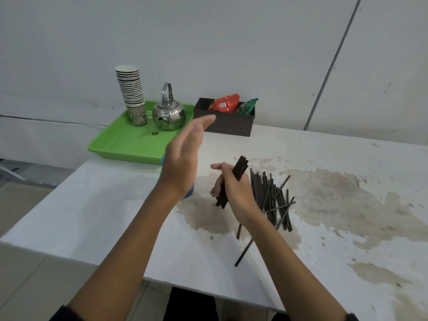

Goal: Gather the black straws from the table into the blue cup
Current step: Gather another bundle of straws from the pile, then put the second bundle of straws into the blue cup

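The print on the bottom cup of the cup stack (133,96) is too blurred to read. The right hand (234,193) is closed around a bundle (232,181) of black straws above the table (104,216), and more straws (271,200) lie just beside it. The left hand (185,158) is raised, open and flat, holding nothing; behind it only a blue edge shows, probably the blue cup (188,193).

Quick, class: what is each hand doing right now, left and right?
Left hand: open, fingers spread, holding nothing.
Right hand: closed in a grip on a bundle of black straws.
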A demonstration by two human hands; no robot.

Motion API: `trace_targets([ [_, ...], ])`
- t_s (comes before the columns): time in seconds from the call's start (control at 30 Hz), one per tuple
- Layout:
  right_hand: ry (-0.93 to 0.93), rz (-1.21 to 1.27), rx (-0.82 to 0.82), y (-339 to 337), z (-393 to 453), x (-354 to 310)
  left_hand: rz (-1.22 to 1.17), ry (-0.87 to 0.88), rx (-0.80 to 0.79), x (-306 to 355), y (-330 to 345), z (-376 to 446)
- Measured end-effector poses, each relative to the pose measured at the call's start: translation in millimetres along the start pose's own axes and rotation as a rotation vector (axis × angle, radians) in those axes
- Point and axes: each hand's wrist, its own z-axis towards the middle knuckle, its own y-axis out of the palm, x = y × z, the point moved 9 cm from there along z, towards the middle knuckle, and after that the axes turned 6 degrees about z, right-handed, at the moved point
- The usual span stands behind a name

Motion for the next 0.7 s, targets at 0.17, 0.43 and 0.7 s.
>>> trace_targets([
  [0.17,-0.038,0.056,0.042,11,19,-41,0.088,0.002,0.235,-25,-56,-13],
  [0.43,-0.119,0.023,0.047,47,49,-89,0.128,-0.263,0.189,-110,-50,-57],
  [0.7,-0.109,-0.137,-0.071,80,66,-82,0.188,-0.28,0.195,-127,-43,-59],
])
